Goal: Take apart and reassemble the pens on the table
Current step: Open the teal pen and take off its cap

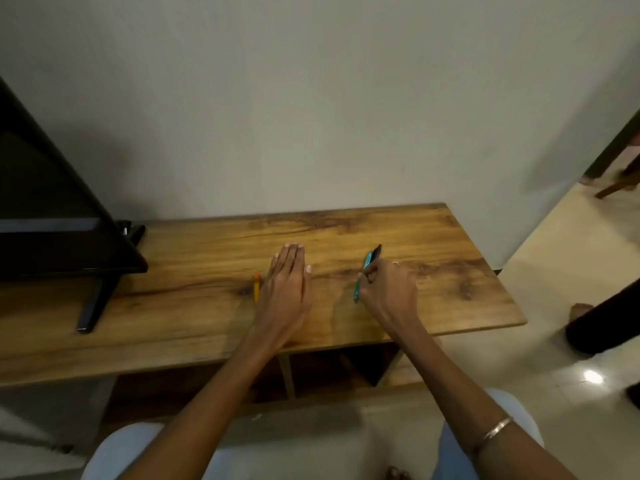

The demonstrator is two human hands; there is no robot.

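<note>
Here, an early stage, judging by the layout: no loose pen parts visible anywhere on the wooden desk. Teal pen seemingly whole, with a dark cap or clip end pointing away toward the wall. Yellow pen lying flat on the desk, mostly hidden by the left hand, only a short length with an orange tip showing. Taking apart and putting back together apparently all still ahead for both pens, though small parts could be hidden under the hands.

Left hand stretched out flat, palm down, fingers straight and together, resting on or just above the desk; yellow pen just beside its outer edge, possibly touching. Nothing held.

Right hand curled, grip closed around the middle of the teal pen with thumb and fingers, pen angled away from the body. Lower tip near or on the desk; hard to tell which. Thin bracelet on the right forearm.

Both forearms reaching forward from the bottom edge, over knees in pale blue cloth.

Off to the left, a black screen on a stand, well apart from the pens. Plain wall behind, pale tiled floor to the right.
</note>
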